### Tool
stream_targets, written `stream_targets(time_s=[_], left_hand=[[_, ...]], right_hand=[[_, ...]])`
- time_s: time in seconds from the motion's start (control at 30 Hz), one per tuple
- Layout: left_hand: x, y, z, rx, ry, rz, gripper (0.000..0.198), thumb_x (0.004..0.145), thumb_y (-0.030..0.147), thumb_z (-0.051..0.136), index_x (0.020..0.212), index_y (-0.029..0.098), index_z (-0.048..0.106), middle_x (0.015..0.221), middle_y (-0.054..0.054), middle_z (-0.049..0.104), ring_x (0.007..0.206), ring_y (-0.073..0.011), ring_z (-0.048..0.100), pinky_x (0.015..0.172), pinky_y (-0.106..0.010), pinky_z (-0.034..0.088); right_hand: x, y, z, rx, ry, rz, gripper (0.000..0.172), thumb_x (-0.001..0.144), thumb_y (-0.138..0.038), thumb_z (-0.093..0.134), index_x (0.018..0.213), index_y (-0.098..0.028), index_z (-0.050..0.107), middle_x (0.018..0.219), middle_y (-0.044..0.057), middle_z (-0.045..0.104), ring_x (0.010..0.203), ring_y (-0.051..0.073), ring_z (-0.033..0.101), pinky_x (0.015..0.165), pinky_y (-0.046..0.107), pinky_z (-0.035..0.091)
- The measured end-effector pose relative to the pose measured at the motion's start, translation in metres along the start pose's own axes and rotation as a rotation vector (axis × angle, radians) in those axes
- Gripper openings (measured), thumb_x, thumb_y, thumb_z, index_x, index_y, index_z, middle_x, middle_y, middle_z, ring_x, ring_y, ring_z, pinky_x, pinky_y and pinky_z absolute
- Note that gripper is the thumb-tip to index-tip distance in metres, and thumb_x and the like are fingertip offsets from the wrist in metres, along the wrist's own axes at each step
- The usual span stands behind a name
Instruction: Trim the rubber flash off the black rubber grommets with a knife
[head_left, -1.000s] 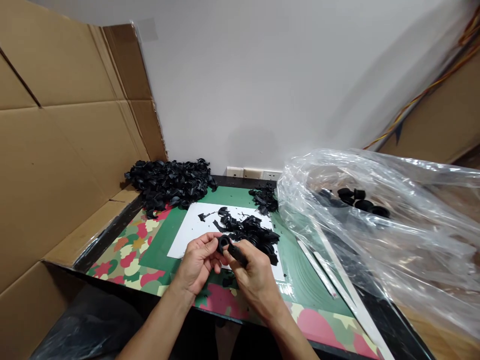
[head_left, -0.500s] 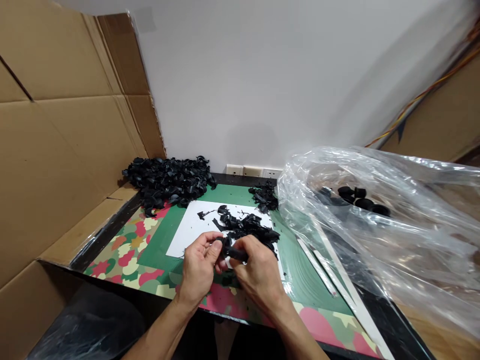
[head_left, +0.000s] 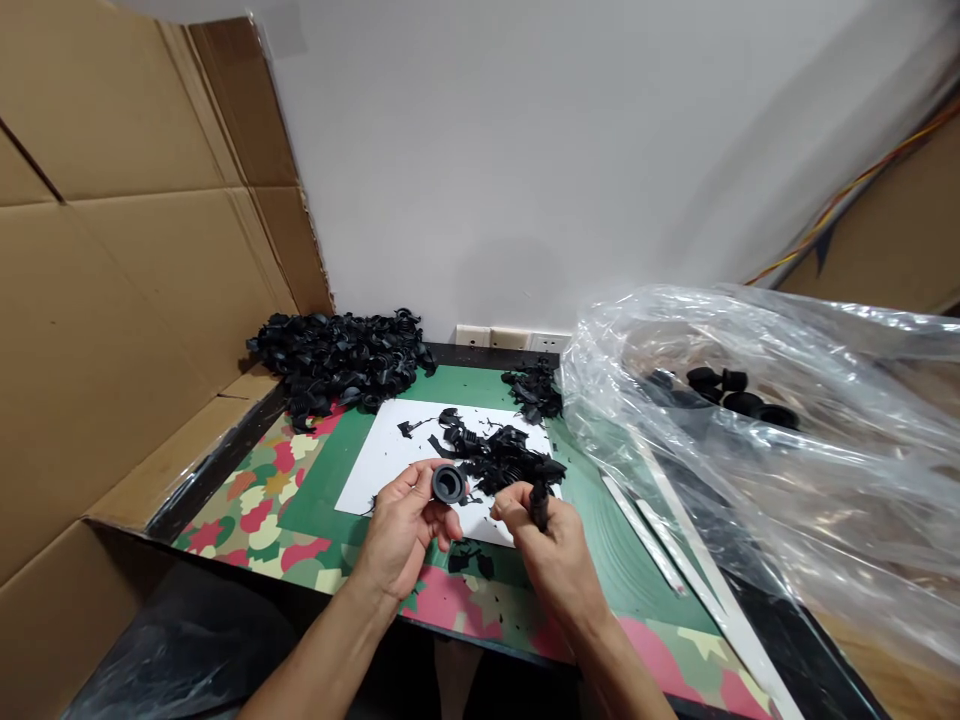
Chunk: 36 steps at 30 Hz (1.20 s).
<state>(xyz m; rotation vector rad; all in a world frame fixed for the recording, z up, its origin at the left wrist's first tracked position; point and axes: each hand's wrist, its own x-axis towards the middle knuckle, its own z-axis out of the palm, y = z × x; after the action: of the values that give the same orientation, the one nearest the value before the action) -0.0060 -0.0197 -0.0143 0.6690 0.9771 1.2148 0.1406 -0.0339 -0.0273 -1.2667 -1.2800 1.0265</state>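
My left hand (head_left: 401, 530) pinches a round black rubber cap (head_left: 448, 484) with its hollow side facing me, just above the near edge of a white sheet (head_left: 390, 455). A little to the right, my right hand (head_left: 551, 550) is closed round a thin dark tool (head_left: 538, 503) that points upward. The two hands are apart. Black rubber trimmings (head_left: 502, 455) lie strewn on the white sheet just beyond the hands, and a few scraps (head_left: 472, 560) sit on the green mat below them.
A big heap of black rubber pieces (head_left: 337, 360) fills the back left corner. A smaller heap (head_left: 534, 390) lies at the back middle. A clear plastic bag (head_left: 757, 450) with several black caps (head_left: 739, 395) covers the right. Cardboard walls (head_left: 112, 300) stand on the left.
My hands were together, the tool working on the cap. Now they have parted: the right hand has drawn the tool to the right and the left hand has turned the cap's opening toward me.
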Motion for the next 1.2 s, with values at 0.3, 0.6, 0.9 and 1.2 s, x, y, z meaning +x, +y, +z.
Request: stream_targets(time_s=[0.3, 0.6, 0.9, 1.2], left_hand=[[0.003, -0.003, 0.000, -0.020, -0.018, -0.033, 0.044, 0.064, 0.046, 0.079, 0.088, 0.012, 0.063, 0.073, -0.008, 0.072, 0.040, -0.0109, 0.059, 0.031, -0.015, 0.037], [0.002, -0.003, -0.001, -0.017, -0.017, -0.071, 0.034, 0.068, 0.038, 0.077, 0.086, 0.012, 0.063, 0.071, -0.007, 0.072, 0.039, -0.0109, 0.059, 0.029, -0.015, 0.036], [0.001, -0.007, -0.003, 0.045, -0.024, -0.049, 0.045, 0.059, 0.047, 0.082, 0.086, 0.012, 0.070, 0.056, -0.002, 0.064, 0.039, -0.0103, 0.057, 0.032, -0.015, 0.037], [0.000, -0.005, -0.001, 0.210, 0.026, 0.004, 0.048, 0.060, 0.047, 0.080, 0.091, 0.010, 0.076, 0.049, -0.002, 0.062, 0.039, -0.0110, 0.055, 0.036, -0.017, 0.037]], right_hand=[[0.001, 0.006, 0.003, 0.049, 0.020, -0.045, 0.019, 0.076, -0.033, 0.051, 0.076, -0.018, 0.063, 0.070, 0.003, 0.061, 0.061, 0.017, 0.052, 0.055, 0.026, 0.042], [0.003, 0.007, 0.004, 0.043, 0.037, -0.032, 0.029, 0.080, -0.044, 0.054, 0.079, -0.017, 0.066, 0.068, 0.004, 0.062, 0.066, 0.020, 0.057, 0.063, 0.030, 0.045], [0.005, 0.006, 0.004, -0.055, 0.048, -0.131, 0.024, 0.083, -0.037, 0.053, 0.074, -0.018, 0.065, 0.065, 0.002, 0.062, 0.060, 0.017, 0.055, 0.056, 0.027, 0.043], [0.015, 0.006, 0.004, -0.285, -0.006, -0.499, 0.019, 0.082, -0.014, 0.049, 0.083, -0.019, 0.066, 0.072, 0.004, 0.065, 0.064, 0.016, 0.061, 0.057, 0.025, 0.046]])
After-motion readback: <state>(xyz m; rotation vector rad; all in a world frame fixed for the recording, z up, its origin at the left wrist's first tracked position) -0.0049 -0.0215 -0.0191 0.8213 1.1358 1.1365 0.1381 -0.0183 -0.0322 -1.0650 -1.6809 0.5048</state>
